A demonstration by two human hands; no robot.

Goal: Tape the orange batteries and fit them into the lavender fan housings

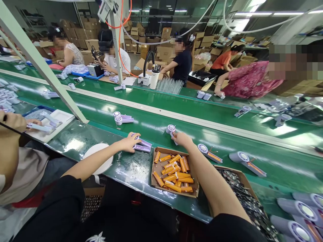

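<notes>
My left hand (130, 143) has its fingers closed round the round heads of purple fan housings (143, 146) at the belt's near edge; their open handles point right. Farther right, over the belt, my right hand (182, 138) pinches another fan housing (171, 128) near its handle, with the round head facing up. Between my forearms sits a cardboard tray (174, 194) holding several orange wrapped batteries (172, 169). Two more housings (123, 119) lie on the green belt beyond my left hand.
On the belt (161, 117) at right lie housings with orange batteries (254, 168). A box of black parts (239, 188) stands beside my right forearm. A white round lid (101, 158) lies at left, near a person's hand (34, 122) and a white tray (68, 116). People sit across the belt.
</notes>
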